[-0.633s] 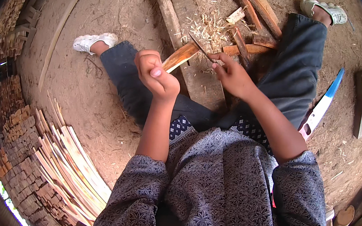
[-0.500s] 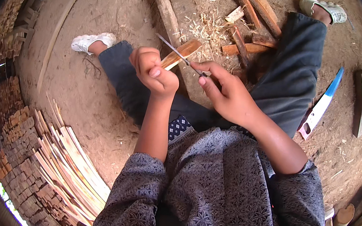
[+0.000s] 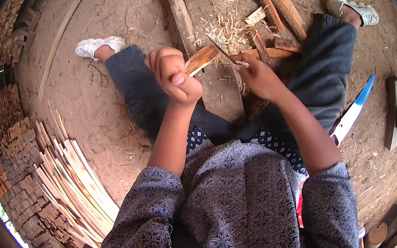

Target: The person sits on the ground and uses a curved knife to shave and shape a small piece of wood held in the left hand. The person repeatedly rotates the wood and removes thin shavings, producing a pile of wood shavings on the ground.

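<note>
A short reddish-brown piece of wood with a pale cut edge sticks up out of my left hand, whose fingers are wrapped round its lower end. My right hand grips a knife by its handle, most of which the fingers hide. The thin dark blade points up and left, close by the far tip of the wood. Whether blade and wood touch, I cannot tell. Beneath both hands a plank lies on the ground between my legs, with pale shavings heaped beyond it.
Split wood pieces lie at the far right of the shavings. A handsaw with a blue-tipped blade rests right of my leg. Long pale strips and stacked blocks fill the lower left. Wooden beams stand at the right.
My right hand with the knife has moved away to the right and slightly up, from across the wood to beyond its tip. My left hand keeps the wood almost in place.
</note>
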The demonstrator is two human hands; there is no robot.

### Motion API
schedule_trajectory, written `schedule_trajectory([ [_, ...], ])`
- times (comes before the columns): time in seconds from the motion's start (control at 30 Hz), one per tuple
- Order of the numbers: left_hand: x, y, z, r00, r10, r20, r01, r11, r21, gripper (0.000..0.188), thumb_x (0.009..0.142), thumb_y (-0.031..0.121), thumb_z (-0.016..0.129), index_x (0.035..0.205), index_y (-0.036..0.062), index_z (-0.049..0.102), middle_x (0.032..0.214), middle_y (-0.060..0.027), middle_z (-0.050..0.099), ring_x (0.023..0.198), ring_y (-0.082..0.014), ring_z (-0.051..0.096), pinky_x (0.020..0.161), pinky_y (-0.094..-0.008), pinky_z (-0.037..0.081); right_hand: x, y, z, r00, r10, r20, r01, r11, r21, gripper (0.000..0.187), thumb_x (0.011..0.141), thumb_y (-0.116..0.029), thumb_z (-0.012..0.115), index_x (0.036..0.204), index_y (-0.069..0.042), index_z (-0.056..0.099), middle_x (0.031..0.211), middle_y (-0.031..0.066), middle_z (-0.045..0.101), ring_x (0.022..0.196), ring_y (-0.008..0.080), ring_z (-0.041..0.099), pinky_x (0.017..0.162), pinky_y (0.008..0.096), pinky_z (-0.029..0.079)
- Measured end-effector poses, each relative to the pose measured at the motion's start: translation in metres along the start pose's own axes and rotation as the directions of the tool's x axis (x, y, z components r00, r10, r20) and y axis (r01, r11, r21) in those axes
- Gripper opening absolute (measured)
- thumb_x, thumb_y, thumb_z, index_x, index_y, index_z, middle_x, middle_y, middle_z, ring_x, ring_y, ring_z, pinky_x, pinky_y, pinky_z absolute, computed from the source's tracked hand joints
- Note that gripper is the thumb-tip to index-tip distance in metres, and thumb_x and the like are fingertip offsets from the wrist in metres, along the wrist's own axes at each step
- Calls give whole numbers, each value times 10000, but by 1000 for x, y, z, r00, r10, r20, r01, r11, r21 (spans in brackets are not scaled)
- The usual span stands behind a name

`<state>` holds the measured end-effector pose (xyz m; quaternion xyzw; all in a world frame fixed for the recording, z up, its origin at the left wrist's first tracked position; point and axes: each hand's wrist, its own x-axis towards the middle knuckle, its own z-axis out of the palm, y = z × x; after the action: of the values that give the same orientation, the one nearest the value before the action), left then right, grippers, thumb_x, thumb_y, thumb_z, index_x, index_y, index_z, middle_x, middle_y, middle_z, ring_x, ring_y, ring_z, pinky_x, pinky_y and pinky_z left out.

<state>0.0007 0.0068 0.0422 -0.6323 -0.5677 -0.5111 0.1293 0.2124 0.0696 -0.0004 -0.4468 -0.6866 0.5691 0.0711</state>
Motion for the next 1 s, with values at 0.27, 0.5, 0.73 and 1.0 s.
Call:
schedule_trajectory([
  [0.27, -4, -1, -4, 1000, 19, -7, -20, 1000, -15, 406, 1130, 371, 228, 825, 144, 370, 797, -40, 512, 750, -238, 456, 840, -406, 332, -7, -11, 24, 990, -118, -81, 129, 981, 144, 298, 1070, -196, 600, 1338, -67, 617, 948, 123, 690, 821, 137, 630, 791, 339, 525],
  [0.5, -23, -13, -22, 998, -56, -14, 55, 995, -88, 403, 1135, 346, 251, 825, 114, 361, 773, -67, 485, 733, -236, 434, 746, -394, 363, -16, -43, -6, 993, -44, 110, 28, 990, 138, 315, 1084, -240, 579, 1350, -73, 609, 954, 82, 688, 803, 144, 630, 766, 354, 524],
  [0.73, -19, -6, -18, 997, -65, 28, 69, 986, -153, 402, 1134, 332, 259, 825, 97, 363, 787, -93, 488, 689, -227, 443, 664, -370, 391, 20, 36, 9, 998, -50, -31, 49, 998, -49, 344, 1073, -283, 583, 1342, -69, 597, 967, 130, 698, 861, 203, 659, 832, 387, 530],
  [1.0, -22, -5, -24, 995, -82, 51, 90, 981, -172, 409, 1151, 362, 260, 893, 68, 379, 859, -114, 501, 700, -177, 475, 663, -299, 453, -21, -39, 27, 979, -205, -17, 204, 962, 183, 308, 1090, -195, 575, 1378, -84, 568, 800, 65, 584, 700, 125, 535, 687, 330, 476],
])
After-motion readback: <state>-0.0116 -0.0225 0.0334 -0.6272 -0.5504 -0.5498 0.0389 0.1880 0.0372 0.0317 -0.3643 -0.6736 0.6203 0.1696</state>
